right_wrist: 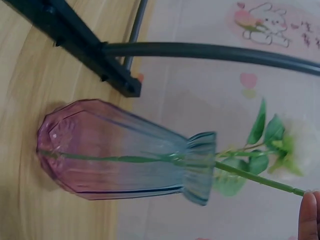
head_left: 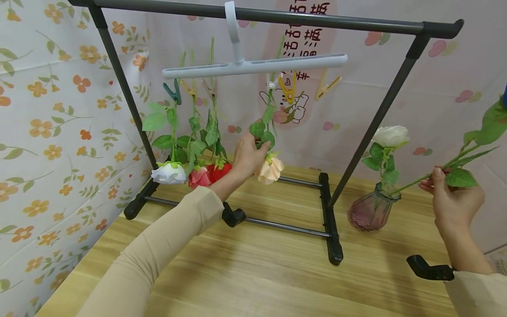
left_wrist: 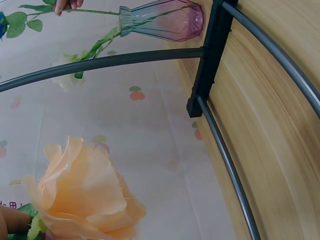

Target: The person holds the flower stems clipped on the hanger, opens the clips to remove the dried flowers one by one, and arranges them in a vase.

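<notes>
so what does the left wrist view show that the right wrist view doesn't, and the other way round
Only the left wrist view: the peach rose, part of the left hand beside its base, and a bit of a blue flower at the frame's edge.
Only the right wrist view: the cartoon animal printed on the backdrop.
Both: the glass vase, the white rose, part of the right hand, the dark rack, the wooden table and the backdrop itself.

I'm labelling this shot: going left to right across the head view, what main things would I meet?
White hanging flower, pink flower, red flower, left hand, peach flower, glass vase, right hand.
</notes>
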Demonstrator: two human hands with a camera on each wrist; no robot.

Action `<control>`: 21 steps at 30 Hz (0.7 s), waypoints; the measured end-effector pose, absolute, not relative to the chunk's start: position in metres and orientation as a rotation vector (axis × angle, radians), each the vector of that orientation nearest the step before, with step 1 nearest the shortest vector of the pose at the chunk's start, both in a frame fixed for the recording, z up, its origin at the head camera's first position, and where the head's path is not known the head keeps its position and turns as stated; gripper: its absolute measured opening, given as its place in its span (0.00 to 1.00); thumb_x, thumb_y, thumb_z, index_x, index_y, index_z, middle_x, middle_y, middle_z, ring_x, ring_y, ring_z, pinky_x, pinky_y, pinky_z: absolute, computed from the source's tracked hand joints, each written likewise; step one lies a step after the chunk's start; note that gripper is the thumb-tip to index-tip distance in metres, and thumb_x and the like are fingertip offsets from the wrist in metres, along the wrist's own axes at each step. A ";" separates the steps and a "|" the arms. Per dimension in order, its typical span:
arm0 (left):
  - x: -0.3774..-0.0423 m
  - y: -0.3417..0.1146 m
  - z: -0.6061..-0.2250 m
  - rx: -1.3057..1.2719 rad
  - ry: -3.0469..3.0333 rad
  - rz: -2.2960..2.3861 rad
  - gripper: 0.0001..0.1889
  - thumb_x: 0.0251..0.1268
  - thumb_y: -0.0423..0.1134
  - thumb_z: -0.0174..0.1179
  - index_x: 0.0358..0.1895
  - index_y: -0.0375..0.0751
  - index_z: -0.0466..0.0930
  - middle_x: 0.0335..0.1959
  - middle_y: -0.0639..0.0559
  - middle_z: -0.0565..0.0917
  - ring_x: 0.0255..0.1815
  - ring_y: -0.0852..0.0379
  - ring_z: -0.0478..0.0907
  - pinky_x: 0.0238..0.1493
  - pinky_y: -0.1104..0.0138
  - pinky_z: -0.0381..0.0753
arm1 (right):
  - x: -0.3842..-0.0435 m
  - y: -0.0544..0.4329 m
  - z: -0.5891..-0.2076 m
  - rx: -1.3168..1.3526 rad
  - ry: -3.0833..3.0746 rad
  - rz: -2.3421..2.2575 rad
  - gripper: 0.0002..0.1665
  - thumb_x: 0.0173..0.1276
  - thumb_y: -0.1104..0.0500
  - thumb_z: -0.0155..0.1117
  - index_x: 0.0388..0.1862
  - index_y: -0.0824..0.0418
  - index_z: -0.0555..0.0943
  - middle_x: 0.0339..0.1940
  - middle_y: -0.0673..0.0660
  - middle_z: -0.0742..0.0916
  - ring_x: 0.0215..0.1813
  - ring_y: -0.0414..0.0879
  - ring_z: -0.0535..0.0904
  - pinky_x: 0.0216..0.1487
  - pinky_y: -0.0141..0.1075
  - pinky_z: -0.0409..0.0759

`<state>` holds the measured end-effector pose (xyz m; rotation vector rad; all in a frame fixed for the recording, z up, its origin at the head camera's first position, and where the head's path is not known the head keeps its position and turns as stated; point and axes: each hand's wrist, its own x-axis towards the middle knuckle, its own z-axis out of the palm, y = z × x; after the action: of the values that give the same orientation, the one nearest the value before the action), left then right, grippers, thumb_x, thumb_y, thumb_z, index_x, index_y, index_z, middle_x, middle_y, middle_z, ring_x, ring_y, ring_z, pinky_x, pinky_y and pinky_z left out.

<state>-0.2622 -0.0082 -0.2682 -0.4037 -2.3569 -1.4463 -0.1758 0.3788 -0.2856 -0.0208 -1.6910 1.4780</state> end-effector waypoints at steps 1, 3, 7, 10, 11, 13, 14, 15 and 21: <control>-0.262 -0.009 -0.269 -0.407 -2.357 -1.439 0.28 0.64 0.36 0.59 0.67 0.44 0.66 0.49 0.45 0.83 0.52 0.51 0.79 0.52 0.60 0.76 | -0.177 0.380 -0.287 -0.023 -1.656 1.532 0.04 0.63 0.68 0.61 0.31 0.70 0.79 0.26 0.54 0.81 0.23 0.37 0.81 0.28 0.24 0.79; -0.260 -0.009 -0.269 -0.413 -2.358 -1.429 0.28 0.64 0.35 0.59 0.67 0.44 0.66 0.49 0.45 0.83 0.51 0.50 0.79 0.51 0.60 0.76 | -0.178 0.381 -0.288 -0.048 -1.614 1.603 0.02 0.62 0.69 0.61 0.30 0.67 0.79 0.25 0.54 0.82 0.22 0.37 0.81 0.27 0.24 0.79; -0.258 -0.010 -0.269 -0.421 -2.356 -1.424 0.28 0.63 0.34 0.59 0.67 0.43 0.67 0.48 0.45 0.83 0.51 0.51 0.79 0.50 0.60 0.77 | -0.181 0.384 -0.296 -0.071 -1.619 1.656 0.04 0.61 0.71 0.61 0.29 0.65 0.80 0.23 0.53 0.82 0.21 0.37 0.81 0.25 0.23 0.79; -0.256 -0.010 -0.269 -0.424 -2.354 -1.417 0.27 0.63 0.33 0.59 0.67 0.43 0.67 0.48 0.44 0.83 0.50 0.51 0.79 0.49 0.60 0.77 | -0.184 0.388 -0.305 -0.096 -1.749 1.576 0.07 0.63 0.71 0.59 0.29 0.61 0.80 0.21 0.48 0.83 0.21 0.33 0.81 0.26 0.21 0.78; -0.256 -0.010 -0.269 -0.426 -2.355 -1.413 0.27 0.63 0.33 0.59 0.66 0.43 0.68 0.47 0.44 0.83 0.50 0.51 0.79 0.49 0.61 0.78 | -0.185 0.389 -0.309 -0.122 -1.825 1.499 0.07 0.63 0.69 0.60 0.30 0.58 0.80 0.20 0.44 0.83 0.21 0.31 0.80 0.27 0.20 0.77; -0.255 -0.010 -0.269 -0.424 -2.358 -1.409 0.26 0.63 0.33 0.59 0.66 0.42 0.69 0.46 0.44 0.84 0.48 0.51 0.80 0.48 0.61 0.78 | -0.186 0.392 -0.315 -0.178 -1.977 1.300 0.07 0.64 0.66 0.61 0.30 0.53 0.80 0.19 0.36 0.81 0.22 0.25 0.78 0.28 0.17 0.75; -0.255 -0.010 -0.270 -0.424 -2.360 -1.407 0.26 0.63 0.33 0.59 0.65 0.42 0.69 0.46 0.44 0.84 0.48 0.51 0.80 0.47 0.61 0.78 | -0.187 0.393 -0.318 -0.209 -2.046 1.201 0.06 0.65 0.64 0.61 0.30 0.52 0.80 0.18 0.32 0.80 0.22 0.22 0.76 0.28 0.15 0.74; -0.255 -0.010 -0.270 -0.424 -2.361 -1.405 0.26 0.63 0.33 0.59 0.65 0.42 0.70 0.46 0.44 0.84 0.47 0.51 0.80 0.46 0.61 0.78 | -0.187 0.394 -0.320 -0.235 -2.104 1.102 0.05 0.64 0.62 0.62 0.30 0.52 0.79 0.17 0.28 0.78 0.21 0.20 0.74 0.28 0.14 0.71; -0.253 -0.009 -0.270 -0.431 -2.361 -1.386 0.25 0.63 0.34 0.59 0.64 0.44 0.71 0.44 0.45 0.85 0.45 0.52 0.80 0.45 0.61 0.78 | -0.193 0.397 -0.326 -0.325 -2.358 0.719 0.14 0.64 0.57 0.64 0.33 0.71 0.82 0.10 0.24 0.69 0.14 0.22 0.61 0.19 0.22 0.61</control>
<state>-0.2532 -0.0094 -0.2698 -0.4312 -2.3608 -1.3862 -0.1931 0.3971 -0.3256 -0.3255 -2.3575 0.7187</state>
